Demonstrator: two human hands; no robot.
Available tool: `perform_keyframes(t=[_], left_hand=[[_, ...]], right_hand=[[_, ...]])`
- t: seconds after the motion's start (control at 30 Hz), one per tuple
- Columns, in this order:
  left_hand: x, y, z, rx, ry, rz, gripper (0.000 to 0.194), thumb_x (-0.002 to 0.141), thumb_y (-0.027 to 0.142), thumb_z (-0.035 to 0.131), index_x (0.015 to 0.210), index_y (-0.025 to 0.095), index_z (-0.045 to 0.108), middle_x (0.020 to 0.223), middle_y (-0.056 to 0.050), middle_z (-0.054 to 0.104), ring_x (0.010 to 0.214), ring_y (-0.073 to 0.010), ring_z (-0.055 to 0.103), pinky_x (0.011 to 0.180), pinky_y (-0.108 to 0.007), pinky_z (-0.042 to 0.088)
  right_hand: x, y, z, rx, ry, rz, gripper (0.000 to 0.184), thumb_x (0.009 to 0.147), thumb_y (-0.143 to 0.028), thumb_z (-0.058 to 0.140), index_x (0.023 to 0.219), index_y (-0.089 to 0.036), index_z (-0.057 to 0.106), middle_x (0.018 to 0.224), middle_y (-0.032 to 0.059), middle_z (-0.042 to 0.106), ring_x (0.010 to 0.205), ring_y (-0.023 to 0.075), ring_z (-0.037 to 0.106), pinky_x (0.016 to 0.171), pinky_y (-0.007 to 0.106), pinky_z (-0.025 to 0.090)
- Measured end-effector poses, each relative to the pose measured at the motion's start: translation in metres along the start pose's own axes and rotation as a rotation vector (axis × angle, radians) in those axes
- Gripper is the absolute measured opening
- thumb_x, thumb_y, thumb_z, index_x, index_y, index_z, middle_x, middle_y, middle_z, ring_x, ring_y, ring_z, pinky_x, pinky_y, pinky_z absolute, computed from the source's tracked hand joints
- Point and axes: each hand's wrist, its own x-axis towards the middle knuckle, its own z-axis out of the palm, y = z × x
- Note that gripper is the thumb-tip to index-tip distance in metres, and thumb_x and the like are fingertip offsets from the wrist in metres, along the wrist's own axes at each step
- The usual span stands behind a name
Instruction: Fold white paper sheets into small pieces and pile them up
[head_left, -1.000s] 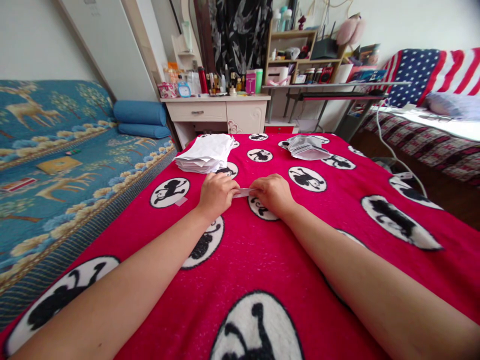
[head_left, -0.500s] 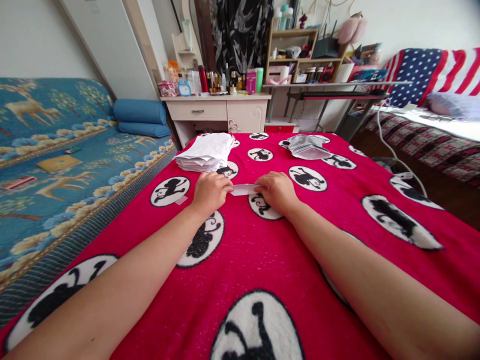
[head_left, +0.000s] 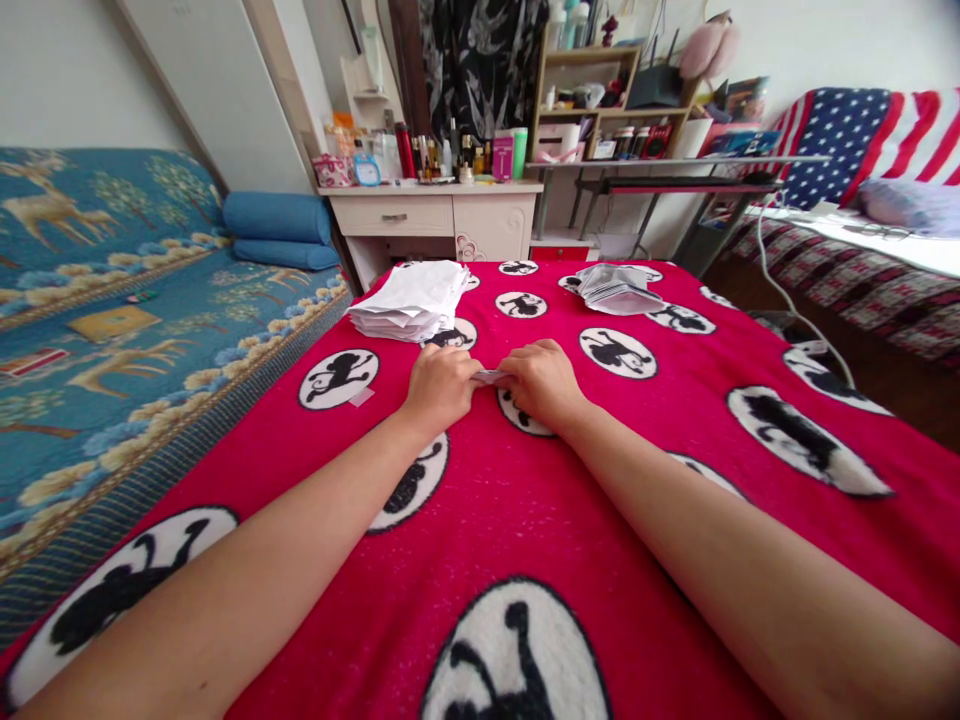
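Between my two hands a narrow strip of folded paper shows, edge-on and pale. My left hand is closed on its left end, the fingers curled over it. Its right end is gripped by my right hand, which hides much of it. A stack of white paper sheets lies just beyond my left hand. Farther off to the right sits a pile of folded papers. Everything rests on a red cloth with black-and-white oval figures.
A blue patterned sofa runs along the left side. Behind the cloth stands a white dresser crowded with bottles. At the right are a desk and a bed with a plaid cover. A white cable hangs there.
My hands have come closer together, the left one shifting right. Less of the paper shows between them, now as a thin strip instead of a flat face.
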Motion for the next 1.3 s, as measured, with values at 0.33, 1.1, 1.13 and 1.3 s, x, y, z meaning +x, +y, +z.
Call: perform_keyframes(t=[0.33,1.1,1.13,1.3], left_hand=[[-0.011,-0.036,0.002,-0.138,0.016,-0.201,0.020,0.085,0.023,0.056,0.080,0.023,0.076,0.078,-0.003,0.074,0.078,-0.0217,0.064,0.071,-0.034,0.041],[-0.007,-0.022,0.003,-0.021,0.185,0.063,0.040,0.093,0.045,0.049,0.067,0.018,0.063,0.063,-0.004,0.066,0.059,-0.0163,0.058,0.064,-0.031,0.036],[-0.007,-0.024,0.003,-0.025,0.191,0.050,0.041,0.092,0.046,0.050,0.066,0.018,0.063,0.063,-0.004,0.066,0.059,-0.0164,0.058,0.064,-0.031,0.036],[-0.007,-0.029,0.005,-0.058,0.177,0.009,0.028,0.092,0.035,0.053,0.075,0.018,0.067,0.068,-0.005,0.068,0.066,-0.0196,0.062,0.067,-0.032,0.039]], right_hand=[[-0.013,0.032,-0.004,-0.005,-0.039,0.198,0.018,0.086,-0.026,0.056,0.078,-0.017,0.070,0.081,0.0077,0.071,0.075,0.0189,0.060,0.068,0.030,0.030],[-0.014,0.021,-0.006,0.181,-0.030,-0.009,0.039,0.095,-0.042,0.045,0.071,-0.018,0.065,0.064,0.0037,0.063,0.060,0.0134,0.050,0.062,0.028,0.025],[-0.014,0.023,-0.006,0.196,-0.019,0.000,0.038,0.094,-0.041,0.046,0.071,-0.018,0.065,0.064,0.0038,0.063,0.060,0.0135,0.051,0.062,0.027,0.026],[-0.014,0.030,-0.007,0.250,0.014,0.017,0.024,0.090,-0.024,0.047,0.080,-0.018,0.069,0.072,0.0050,0.068,0.068,0.0152,0.058,0.065,0.026,0.032]])
